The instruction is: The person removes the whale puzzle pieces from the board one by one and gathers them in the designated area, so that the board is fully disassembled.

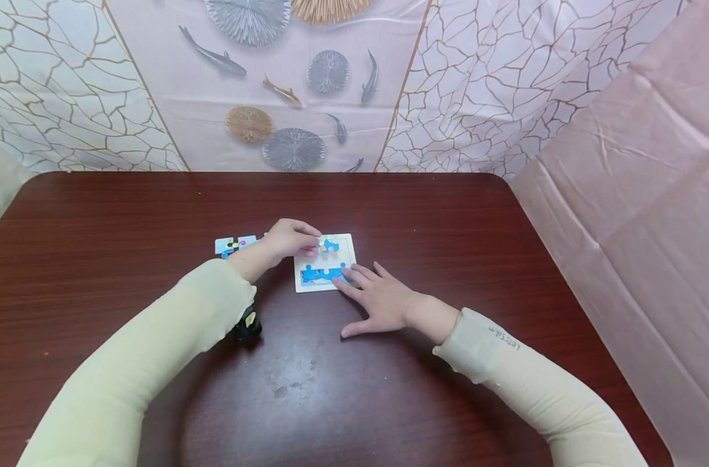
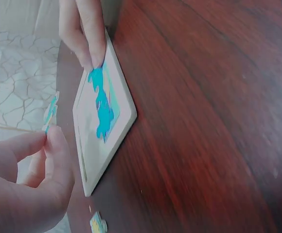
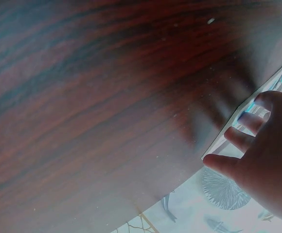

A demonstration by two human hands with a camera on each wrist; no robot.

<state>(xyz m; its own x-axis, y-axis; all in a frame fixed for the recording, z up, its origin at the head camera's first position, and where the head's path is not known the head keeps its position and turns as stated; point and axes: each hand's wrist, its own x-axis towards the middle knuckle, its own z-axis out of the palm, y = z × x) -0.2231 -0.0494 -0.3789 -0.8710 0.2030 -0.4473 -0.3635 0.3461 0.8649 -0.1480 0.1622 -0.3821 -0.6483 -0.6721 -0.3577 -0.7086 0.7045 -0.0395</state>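
Head view. Desk (image 1: 436,220): dark red-brown wood grain, far corners rounded. Puzzle board (image 1: 347,250): square, pale rim, lying on the desk near the middle of the view. Blue pieces (image 1: 320,274): a strip set along the board's near edge. Left hand (image 1: 292,239): over the board's left part, grip pinching a puzzle piece (image 1: 331,245), blue and white, which showed above the board's far half. Right hand (image 1: 383,301): at the board's near right corner, grip released, fingers straight and spread, thumb held apart, fingertips over the strip's right end. Loose pieces (image 1: 247,240): on the desk just left of the board, partly hidden by the left arm. Black object (image 1: 248,327): beneath the left cuff, mostly covered. Sleeves (image 1: 138,344): a pale pair, the right cuff lettered. Backdrop (image 1: 191,91): cloth printed with fish, round motifs and gold crackle lines.

Left wrist view. Left hand: thumb and finger pinched the puzzle piece on edge, clear of the board. Right hand: two fingertips touched the far end of the blue strip. One loose piece, marked yellow, lay near a corner of the board.

Right wrist view. Right hand: fingers spread along the board's edge, partly in shadow. White speck (image 3: 210,21): on the desk, well apart from the board.
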